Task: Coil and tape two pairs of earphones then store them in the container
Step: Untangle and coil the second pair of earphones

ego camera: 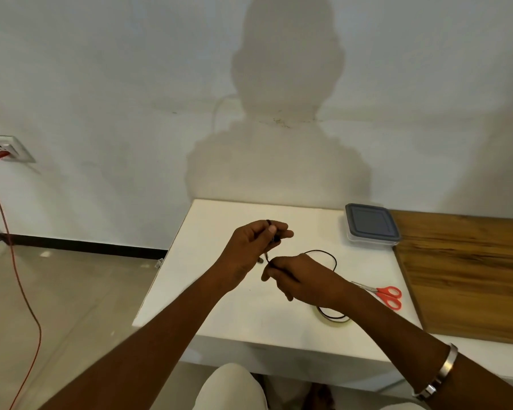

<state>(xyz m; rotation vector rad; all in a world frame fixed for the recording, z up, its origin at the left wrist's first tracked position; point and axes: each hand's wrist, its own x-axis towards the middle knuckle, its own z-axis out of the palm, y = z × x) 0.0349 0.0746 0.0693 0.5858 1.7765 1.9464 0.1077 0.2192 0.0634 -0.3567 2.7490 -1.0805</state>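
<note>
A black earphone cable (326, 253) runs between both hands above the small white table (219, 291). My left hand (253, 247) is raised and pinches coiled turns of the cable between thumb and fingers. My right hand (296, 276) sits just below and to the right, pinching the same cable, whose loose loop arcs out behind it. A second black cable (333, 316) lies across a roll of clear tape (335, 320) under my right forearm. The clear container (370, 224) with its grey lid closed stands at the table's far right corner.
Red-handled scissors (387, 294) lie on the table's right side. A wooden board (468, 276) adjoins the table on the right. A red cord (15, 261) hangs from a wall socket (8, 149) at the left, over bare floor.
</note>
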